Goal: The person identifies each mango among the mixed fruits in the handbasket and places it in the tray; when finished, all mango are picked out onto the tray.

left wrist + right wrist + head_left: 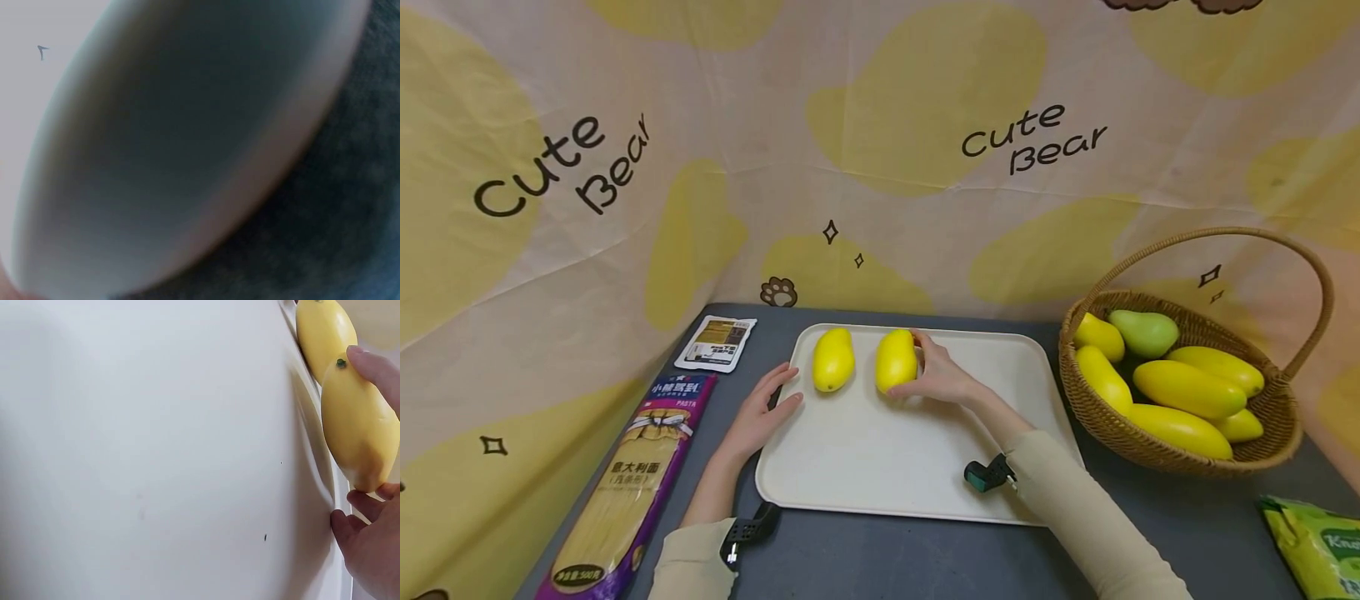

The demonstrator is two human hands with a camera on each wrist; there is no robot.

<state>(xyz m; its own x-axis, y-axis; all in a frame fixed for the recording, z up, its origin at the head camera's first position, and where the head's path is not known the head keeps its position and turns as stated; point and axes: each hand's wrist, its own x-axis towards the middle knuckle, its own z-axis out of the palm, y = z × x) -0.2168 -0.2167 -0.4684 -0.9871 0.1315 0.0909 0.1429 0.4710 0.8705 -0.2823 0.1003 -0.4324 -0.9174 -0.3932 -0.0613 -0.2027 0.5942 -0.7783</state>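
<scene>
A yellow mango (896, 362) is on the white tray (880, 467), and my right hand (942, 372) pinches it. In the right wrist view, the thumb (379, 374) presses near the stem end of this mango (360, 425) while fingertips touch its other end. Another yellow mango (833, 360) lies to its left on the tray. My left hand (763, 417) is at the tray's left edge, fingers loosely spread and no fruit in it; whether it touches the rim I cannot tell. The left wrist view is mostly a blurred pale edge, with no fingers clearly visible.
Right of the tray stands a wicker basket (1285, 417) with a tall handle, holding several yellow fruits and a green one (1142, 333). A pasta bag (625, 483) and a small white packet (716, 343) lie at left. A green packet (1315, 546) is at lower right.
</scene>
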